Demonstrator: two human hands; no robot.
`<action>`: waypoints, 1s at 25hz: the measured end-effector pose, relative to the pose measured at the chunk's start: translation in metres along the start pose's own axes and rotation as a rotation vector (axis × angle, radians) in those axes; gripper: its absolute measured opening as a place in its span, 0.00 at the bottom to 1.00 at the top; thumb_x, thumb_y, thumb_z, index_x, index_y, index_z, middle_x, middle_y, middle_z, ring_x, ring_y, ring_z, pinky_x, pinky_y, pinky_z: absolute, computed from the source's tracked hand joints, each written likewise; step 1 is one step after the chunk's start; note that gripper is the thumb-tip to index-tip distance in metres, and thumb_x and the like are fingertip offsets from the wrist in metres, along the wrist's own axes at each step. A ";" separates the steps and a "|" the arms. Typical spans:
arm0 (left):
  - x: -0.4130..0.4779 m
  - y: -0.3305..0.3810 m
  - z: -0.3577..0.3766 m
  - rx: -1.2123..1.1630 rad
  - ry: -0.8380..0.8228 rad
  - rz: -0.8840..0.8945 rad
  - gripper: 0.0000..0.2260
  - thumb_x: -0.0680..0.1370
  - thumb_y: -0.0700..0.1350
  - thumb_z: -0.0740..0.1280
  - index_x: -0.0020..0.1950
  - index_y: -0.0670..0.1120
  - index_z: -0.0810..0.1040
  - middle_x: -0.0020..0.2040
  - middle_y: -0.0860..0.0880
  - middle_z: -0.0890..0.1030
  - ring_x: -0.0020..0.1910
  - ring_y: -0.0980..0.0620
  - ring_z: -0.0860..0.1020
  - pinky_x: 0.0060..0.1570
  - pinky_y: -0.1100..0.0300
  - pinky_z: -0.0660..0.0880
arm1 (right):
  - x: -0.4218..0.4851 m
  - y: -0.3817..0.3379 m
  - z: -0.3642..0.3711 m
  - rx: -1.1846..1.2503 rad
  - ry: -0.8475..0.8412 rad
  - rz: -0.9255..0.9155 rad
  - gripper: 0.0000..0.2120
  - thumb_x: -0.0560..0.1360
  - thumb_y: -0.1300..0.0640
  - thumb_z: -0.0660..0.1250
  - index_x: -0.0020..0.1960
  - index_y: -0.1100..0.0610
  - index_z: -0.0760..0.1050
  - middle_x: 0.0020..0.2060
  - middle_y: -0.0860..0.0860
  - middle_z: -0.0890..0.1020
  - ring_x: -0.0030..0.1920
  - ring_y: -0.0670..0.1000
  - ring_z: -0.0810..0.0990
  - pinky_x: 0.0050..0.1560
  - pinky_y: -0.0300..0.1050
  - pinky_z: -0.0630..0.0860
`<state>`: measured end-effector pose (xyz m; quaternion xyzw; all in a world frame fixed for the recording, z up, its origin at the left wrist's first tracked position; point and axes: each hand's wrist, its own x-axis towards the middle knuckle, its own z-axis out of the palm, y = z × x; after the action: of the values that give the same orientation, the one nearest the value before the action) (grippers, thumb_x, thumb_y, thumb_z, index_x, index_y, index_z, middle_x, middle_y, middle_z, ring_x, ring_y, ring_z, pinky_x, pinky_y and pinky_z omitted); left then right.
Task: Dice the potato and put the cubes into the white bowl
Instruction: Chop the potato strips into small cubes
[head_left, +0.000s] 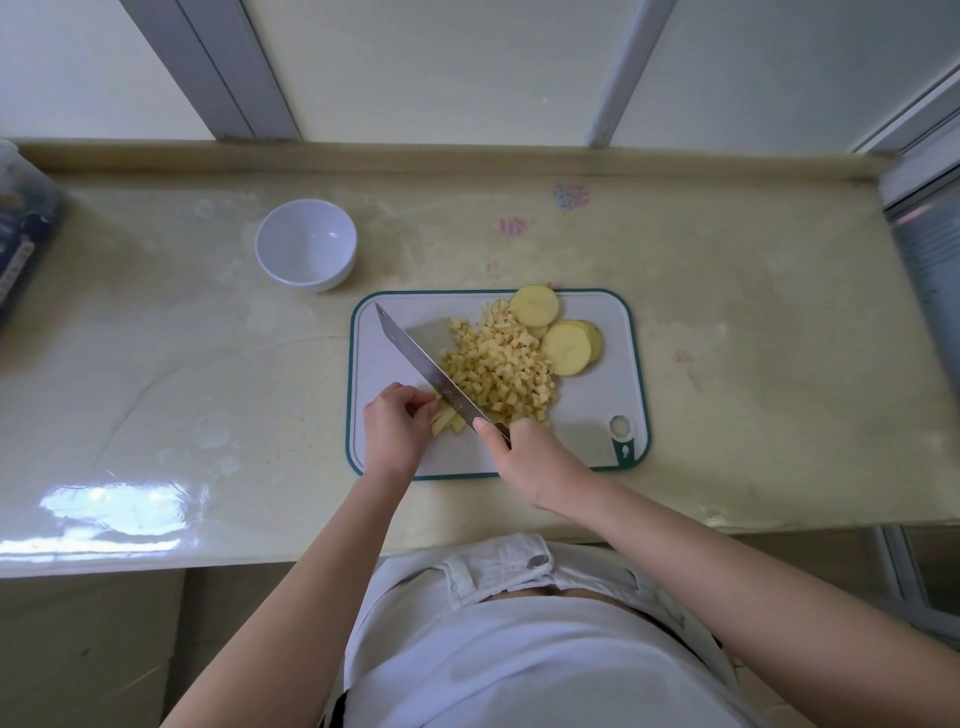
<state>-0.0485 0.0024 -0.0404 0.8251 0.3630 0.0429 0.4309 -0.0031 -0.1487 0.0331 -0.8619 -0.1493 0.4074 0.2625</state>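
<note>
dicing in progress, head view. the left hand (395, 423) has its fingers curled and pinches a short bundle of potato strips (445, 421) down onto the cutting board (587, 410). the right hand (530, 457) is closed round the handle of the knife (431, 364), with one digit laid forward on the base of the blade. the blade runs diagonally away from the right hand and crosses the strips just beside the left fingertips.

to do this step well, judging from the layout: tuck the left fingertips back from the edge, feed the strips under the blade in even steps so the new cubes match those already cut, and press straight down rather than dragging (the bundle is short, so little is left to grip).

on the far side of the blade from the left hand lies the heap of cubes (498, 369). past it, farther from both hands, are two stacks of uncut potato slices (571, 345). the white bowl (305, 243) stands off the board, well beyond the left hand, with nothing visible inside; the transfer has not begun.
</note>
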 end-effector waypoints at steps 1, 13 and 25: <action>0.000 0.001 0.000 0.000 -0.001 -0.002 0.03 0.72 0.35 0.70 0.44 0.38 0.83 0.43 0.45 0.81 0.40 0.51 0.75 0.42 0.68 0.66 | 0.001 0.000 0.000 0.007 0.002 0.001 0.27 0.82 0.43 0.52 0.29 0.57 0.61 0.25 0.52 0.67 0.25 0.50 0.65 0.29 0.44 0.62; 0.000 0.001 -0.002 0.022 -0.021 0.021 0.02 0.73 0.35 0.70 0.43 0.38 0.83 0.42 0.44 0.81 0.40 0.49 0.77 0.42 0.65 0.69 | 0.016 0.010 0.018 0.025 0.058 -0.024 0.27 0.82 0.44 0.53 0.28 0.57 0.63 0.24 0.52 0.68 0.26 0.52 0.68 0.32 0.44 0.65; -0.002 0.002 -0.003 0.066 -0.031 0.039 0.03 0.74 0.37 0.70 0.44 0.39 0.82 0.44 0.44 0.81 0.41 0.51 0.75 0.43 0.68 0.67 | 0.033 0.016 0.013 0.176 0.050 -0.017 0.27 0.81 0.42 0.53 0.27 0.54 0.60 0.23 0.49 0.65 0.24 0.49 0.63 0.33 0.44 0.63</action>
<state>-0.0499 0.0023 -0.0368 0.8463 0.3412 0.0267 0.4082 0.0078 -0.1420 -0.0040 -0.8441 -0.1137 0.3952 0.3442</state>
